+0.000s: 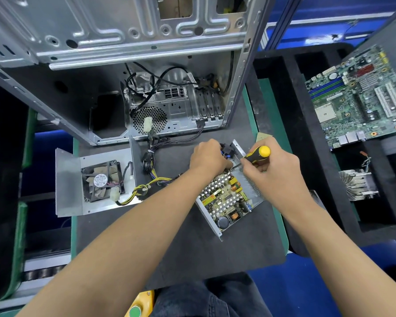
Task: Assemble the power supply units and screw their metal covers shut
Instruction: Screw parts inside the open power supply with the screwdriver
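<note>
An open power supply unit (226, 200) lies on the dark mat, its circuit board exposed inside a metal tray. My right hand (272, 168) grips a screwdriver (258, 154) with a yellow and black handle, its tip down at a screw near the unit's far corner. My left hand (209, 157) rests closed on that same far corner, fingers at the screw. The metal cover (66, 184) with a black fan (102, 180) lies flat to the left, joined to the unit by a bundle of yellow and black wires (151, 181).
An open computer case (124, 53) stands at the back of the mat. A motherboard (361, 94) leans in a black foam tray (295, 133) on the right, with a heatsink (358, 184) below it. A yellow box with a green button (138, 307) sits at the near edge.
</note>
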A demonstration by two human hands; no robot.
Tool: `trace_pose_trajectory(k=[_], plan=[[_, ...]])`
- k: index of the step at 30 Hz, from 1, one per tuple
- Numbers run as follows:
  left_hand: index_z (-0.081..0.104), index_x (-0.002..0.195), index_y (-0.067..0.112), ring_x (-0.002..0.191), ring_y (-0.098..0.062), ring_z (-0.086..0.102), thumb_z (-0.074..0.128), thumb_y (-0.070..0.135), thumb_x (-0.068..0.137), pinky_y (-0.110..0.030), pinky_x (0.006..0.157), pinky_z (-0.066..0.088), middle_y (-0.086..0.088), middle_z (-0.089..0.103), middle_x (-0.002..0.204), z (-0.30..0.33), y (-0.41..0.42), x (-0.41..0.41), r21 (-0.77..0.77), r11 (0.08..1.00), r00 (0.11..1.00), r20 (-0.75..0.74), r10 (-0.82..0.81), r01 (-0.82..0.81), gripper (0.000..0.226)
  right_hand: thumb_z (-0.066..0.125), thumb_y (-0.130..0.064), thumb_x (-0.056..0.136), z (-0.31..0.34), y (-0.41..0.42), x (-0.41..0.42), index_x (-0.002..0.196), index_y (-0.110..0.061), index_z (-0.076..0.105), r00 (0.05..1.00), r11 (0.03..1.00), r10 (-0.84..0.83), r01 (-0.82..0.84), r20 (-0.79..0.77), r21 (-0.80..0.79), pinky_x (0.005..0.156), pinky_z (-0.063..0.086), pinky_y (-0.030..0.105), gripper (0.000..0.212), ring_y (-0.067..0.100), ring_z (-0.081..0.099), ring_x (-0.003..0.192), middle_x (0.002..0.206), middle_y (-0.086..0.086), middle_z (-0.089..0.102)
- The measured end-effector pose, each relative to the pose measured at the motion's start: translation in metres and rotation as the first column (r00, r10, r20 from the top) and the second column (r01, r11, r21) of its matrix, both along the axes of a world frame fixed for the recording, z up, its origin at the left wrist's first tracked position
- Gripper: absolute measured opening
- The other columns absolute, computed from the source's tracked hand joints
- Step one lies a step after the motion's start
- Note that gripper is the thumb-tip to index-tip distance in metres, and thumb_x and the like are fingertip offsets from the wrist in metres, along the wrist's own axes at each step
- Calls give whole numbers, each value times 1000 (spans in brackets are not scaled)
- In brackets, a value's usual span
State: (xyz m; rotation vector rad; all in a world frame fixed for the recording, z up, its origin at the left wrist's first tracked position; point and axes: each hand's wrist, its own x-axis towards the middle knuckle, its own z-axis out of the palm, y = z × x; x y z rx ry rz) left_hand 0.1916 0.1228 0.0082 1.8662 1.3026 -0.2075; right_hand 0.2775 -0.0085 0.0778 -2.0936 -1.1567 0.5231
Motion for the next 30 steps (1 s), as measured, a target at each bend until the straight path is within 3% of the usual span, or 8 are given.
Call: trace_pose_trajectory(k=[5,12,18,23,26,30], plan=[[67,101,7,99,-36,62,84,37,74,-45,82,57,-16,67,101,0,-1,0,1,1000,1000,-6,1,-1,44,77,-17,84,0,0,0,88,-19,53,1000,1000,-2,2,6,-10,62,49,18,24,8,62,67,74,-5,64],[56,84,9,100,-37,62,84,37,74,-43,79,57,-17,67,100,3,-1,1,5,1000,1000,-13,-3,3,40,76,-16,84,1,-1,0,89,-19,53,1000,1000,-5,5,6,-9,62,48,13,24,7,63,68,75,-6,65],[60,87,8,98,-36,62,84,37,75,-43,79,57,-16,67,99,3,-1,1,5,1000,1000,-7,2,-2,40,77,-18,85,1,-1,0,90,-20,53,1000,1000,3,-3,15,-18,61,47,10,24,4,64,70,77,-7,65],[65,96,6,97,-35,63,83,37,75,-43,80,57,-15,68,98,1,-1,0,-1,1000,1000,-2,2,-2,41,78,-19,84,2,-1,0,91,-24,50,999,999,5,-4,38,-37,62,51,20,29,5,65,67,75,-7,66],[67,101,8,98,-36,62,84,38,75,-44,81,57,-15,67,100,1,-1,0,-3,1000,1000,-1,-1,1,43,77,-20,84,6,-1,-1,96,-35,40,998,999,14,-11,60,-53,67,55,36,42,11,67,66,75,-6,66],[66,102,7,99,-36,61,83,38,76,-46,83,56,-16,67,102,1,0,0,-12,1000,1000,2,-5,5,44,74,-22,88,12,1,-3,100,-20,43,980,993,103,-90,171,-79,68,55,46,34,31,65,67,72,1,64]])
